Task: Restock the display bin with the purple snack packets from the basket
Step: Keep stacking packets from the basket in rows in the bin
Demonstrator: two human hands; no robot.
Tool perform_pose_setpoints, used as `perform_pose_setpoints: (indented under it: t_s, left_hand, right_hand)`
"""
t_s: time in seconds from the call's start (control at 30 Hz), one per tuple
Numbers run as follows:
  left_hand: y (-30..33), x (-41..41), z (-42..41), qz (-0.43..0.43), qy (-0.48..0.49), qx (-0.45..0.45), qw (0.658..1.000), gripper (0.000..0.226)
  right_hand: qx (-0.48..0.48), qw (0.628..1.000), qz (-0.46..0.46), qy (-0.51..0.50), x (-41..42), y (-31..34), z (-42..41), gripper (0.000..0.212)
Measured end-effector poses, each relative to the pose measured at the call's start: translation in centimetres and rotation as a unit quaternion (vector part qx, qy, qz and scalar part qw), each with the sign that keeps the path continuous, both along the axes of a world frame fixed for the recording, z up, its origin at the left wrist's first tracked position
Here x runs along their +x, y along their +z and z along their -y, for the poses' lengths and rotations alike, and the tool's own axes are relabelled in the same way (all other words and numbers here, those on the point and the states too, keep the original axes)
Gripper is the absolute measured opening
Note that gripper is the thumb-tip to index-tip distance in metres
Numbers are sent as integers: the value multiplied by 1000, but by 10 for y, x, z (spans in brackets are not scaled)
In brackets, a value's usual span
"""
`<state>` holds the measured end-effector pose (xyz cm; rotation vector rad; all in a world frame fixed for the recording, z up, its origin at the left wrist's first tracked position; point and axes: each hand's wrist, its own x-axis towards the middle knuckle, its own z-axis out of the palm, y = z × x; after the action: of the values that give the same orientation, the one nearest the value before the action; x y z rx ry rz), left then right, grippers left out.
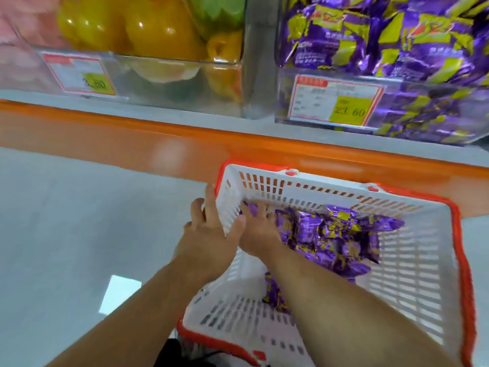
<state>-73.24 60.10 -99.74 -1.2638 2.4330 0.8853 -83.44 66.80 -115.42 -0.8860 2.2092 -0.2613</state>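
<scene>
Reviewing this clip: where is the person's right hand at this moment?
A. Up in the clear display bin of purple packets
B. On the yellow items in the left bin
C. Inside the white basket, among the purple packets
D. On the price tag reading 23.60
C: the right hand is down inside the white basket, its fingers reaching in among the purple packets, well below the display bin.

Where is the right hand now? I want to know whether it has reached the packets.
In the head view the right hand is down inside the white basket, at its left end, fingers on the purple snack packets, beside the left hand.
</scene>
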Motion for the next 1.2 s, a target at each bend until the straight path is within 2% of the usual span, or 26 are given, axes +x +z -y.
perform_pose_setpoints:
  t_s: [0.1,0.33,0.47,0.57,0.63,0.7,0.77,0.83,0.9,0.97,1.07,1.2]
  left_hand:
    - [3,-1,-1,10,-5,1,1000,86]
    - [10,-5,-2,45,25,13,999,88]
    - [22,-11,0,65,44,55,995,83]
    - [39,-16,1,90,60,85,991,81]
    - [56,-20,1,96,42,56,993,80]
    - [86,-30,-1,100,-17,27,994,72]
    - [129,-42,-8,70,-96,17,993,51]
    - [168,-55,-14,1,-140,32,990,48]
    - [200,-65,-22,-95,-125,100,983,55]
    - [225,-71,-34,-170,-113,173,964,44]
    - [251,-75,-51,-238,-96,229,939,32]
    - [278,-82,-64,-311,-29,319,895,31]
  right_hand:
    - [26,999,35,-32,4,-7,0,74]
    - [-66,996,31,-45,-3,29,-28,49]
    - [-147,983,66,-89,-14,79,-47,37]
    - [-181,970,109,-122,-25,131,-64,37]
    - [-195,962,121,-145,-33,166,-75,41]
    - [-205,957,132,-155,-42,204,-86,40]
    - [-229,944,176,-160,-51,248,-95,30]
    - [-253,923,231,-173,-58,297,-108,18]
    - [-290,894,288,-184,-62,341,-124,14]
    - [-335,860,327,-201,-67,374,-139,16]
    - [-376,823,369,-212,-74,408,-159,30]
    - [-405,828,331,-201,-84,427,-171,37]
